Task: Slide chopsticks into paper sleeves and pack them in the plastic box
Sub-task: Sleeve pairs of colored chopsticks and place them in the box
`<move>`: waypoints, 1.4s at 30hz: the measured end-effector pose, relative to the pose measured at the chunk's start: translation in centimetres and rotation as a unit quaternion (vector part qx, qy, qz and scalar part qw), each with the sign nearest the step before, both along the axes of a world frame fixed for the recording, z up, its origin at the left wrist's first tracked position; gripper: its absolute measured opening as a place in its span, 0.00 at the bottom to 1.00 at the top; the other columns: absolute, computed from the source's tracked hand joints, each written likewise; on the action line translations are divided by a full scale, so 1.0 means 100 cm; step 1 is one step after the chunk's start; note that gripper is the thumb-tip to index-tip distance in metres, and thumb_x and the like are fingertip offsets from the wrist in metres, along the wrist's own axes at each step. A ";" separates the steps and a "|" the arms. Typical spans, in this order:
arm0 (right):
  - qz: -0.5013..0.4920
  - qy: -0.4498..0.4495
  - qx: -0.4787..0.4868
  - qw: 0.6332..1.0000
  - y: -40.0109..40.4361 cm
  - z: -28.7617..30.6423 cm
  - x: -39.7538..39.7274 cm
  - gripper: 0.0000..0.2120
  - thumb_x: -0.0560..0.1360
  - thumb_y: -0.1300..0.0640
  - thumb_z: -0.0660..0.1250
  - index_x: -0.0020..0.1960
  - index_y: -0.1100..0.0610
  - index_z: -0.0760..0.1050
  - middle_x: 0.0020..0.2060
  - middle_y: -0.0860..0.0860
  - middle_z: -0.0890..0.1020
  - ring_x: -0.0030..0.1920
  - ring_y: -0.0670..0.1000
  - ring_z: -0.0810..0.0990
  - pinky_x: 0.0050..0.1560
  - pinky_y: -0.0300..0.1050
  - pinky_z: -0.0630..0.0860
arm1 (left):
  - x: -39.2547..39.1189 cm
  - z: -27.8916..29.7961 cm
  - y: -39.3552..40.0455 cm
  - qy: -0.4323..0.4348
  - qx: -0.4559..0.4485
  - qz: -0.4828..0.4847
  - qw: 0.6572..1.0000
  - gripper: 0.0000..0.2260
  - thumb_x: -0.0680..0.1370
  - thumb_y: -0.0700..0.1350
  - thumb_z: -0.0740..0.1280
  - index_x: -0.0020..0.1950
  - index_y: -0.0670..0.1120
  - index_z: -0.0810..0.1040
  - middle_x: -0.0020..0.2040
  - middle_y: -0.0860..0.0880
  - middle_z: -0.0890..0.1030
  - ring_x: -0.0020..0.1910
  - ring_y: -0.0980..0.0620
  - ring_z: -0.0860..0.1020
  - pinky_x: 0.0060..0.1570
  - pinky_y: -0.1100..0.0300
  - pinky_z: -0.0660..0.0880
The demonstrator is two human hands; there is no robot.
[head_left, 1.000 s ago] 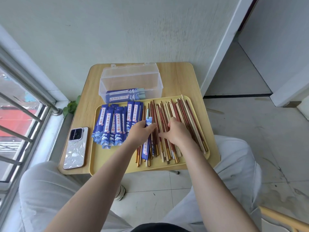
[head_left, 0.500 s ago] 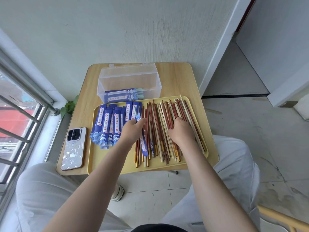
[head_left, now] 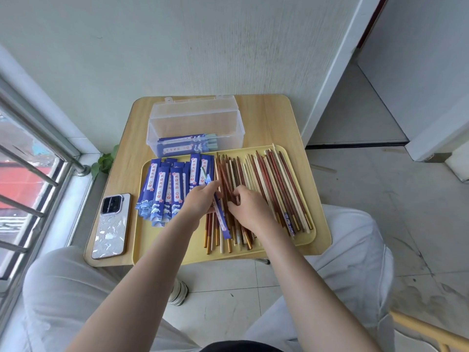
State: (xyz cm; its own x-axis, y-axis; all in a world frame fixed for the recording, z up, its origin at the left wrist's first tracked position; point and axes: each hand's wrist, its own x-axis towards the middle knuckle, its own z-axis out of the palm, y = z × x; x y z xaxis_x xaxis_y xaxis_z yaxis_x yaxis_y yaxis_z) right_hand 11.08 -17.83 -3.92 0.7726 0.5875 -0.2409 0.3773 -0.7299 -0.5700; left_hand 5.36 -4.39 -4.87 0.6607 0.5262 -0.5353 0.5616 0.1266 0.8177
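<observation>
At the left edge of the table [head_left: 264,115] we have a phone [head_left: 111,226] lying flat, just beside the yellow tray [head_left: 322,240]. In the tray's left part lies a fan of empty blue paper sleeves [head_left: 165,191]. Behind it, at the table's far edge, the clear plastic box [head_left: 195,123] stands open with a few sleeved pairs lying across its floor.

Our left hand [head_left: 199,201] pinches one blue sleeve [head_left: 220,219] over the middle of the tray, with a pale chopstick tip poking out of its far end. Our right hand [head_left: 250,212] rests just beside it on the loose chopsticks [head_left: 274,189], its fingers curled down into the reddish-brown ones; we cannot tell whether they have closed on one.

We see a few risks. The sticks lie packed and crossed, so pulling one could drag its neighbours off the tray's near edge, which overhangs the table. A mismatched colour could be picked, since browns and creams are mixed. The thin sleeve could crumple or tear if a stick enters at an angle.

Compared with a moment ago, our right hand has shifted leftward toward the left one, from the middle sticks to the brown ones next to the sleeve. The held sleeve is tilted a little more.
</observation>
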 end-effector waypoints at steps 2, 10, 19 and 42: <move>-0.005 0.000 0.019 1.000 -0.002 0.003 0.003 0.14 0.82 0.52 0.63 0.64 0.57 0.75 0.49 0.50 0.81 0.40 0.49 0.80 0.35 0.42 0.74 | 0.000 0.001 0.001 0.001 0.000 0.000 1.000 0.18 0.82 0.54 0.62 0.51 0.40 0.81 0.46 0.42 0.82 0.46 0.47 0.82 0.53 0.51 0.81; -0.063 0.011 0.040 0.997 -0.018 0.002 0.028 0.10 0.81 0.52 0.63 0.58 0.55 0.78 0.46 0.47 0.81 0.41 0.49 0.79 0.38 0.43 0.75 | 0.000 0.011 0.002 -0.007 -0.017 -0.057 0.998 0.17 0.83 0.55 0.61 0.49 0.42 0.80 0.47 0.44 0.82 0.47 0.49 0.82 0.48 0.55 0.81; -0.057 0.002 -0.008 0.998 -0.009 -0.005 0.022 0.13 0.80 0.55 0.67 0.58 0.58 0.66 0.38 0.51 0.76 0.30 0.47 0.73 0.26 0.39 0.66 | -0.006 0.020 0.007 -0.018 0.023 -0.026 0.999 0.17 0.84 0.52 0.59 0.50 0.41 0.81 0.51 0.43 0.85 0.51 0.43 0.83 0.43 0.57 0.80; 0.033 -0.115 -0.087 0.989 0.012 0.000 0.009 0.10 0.78 0.62 0.67 0.58 0.54 0.73 0.53 0.53 0.77 0.41 0.51 0.78 0.35 0.43 0.73 | -0.010 0.009 0.005 0.014 0.024 -0.026 0.999 0.20 0.83 0.54 0.59 0.56 0.38 0.80 0.50 0.42 0.84 0.42 0.52 0.82 0.33 0.64 0.77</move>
State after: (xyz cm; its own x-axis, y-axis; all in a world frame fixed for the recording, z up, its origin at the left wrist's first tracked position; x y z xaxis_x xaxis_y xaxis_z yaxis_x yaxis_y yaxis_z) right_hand 11.94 -16.67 -3.87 0.7800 0.6034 -0.1659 0.5323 -0.7791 -0.3310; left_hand 4.33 -3.93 -3.98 0.6738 0.5162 -0.5288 0.5887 0.0575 0.8063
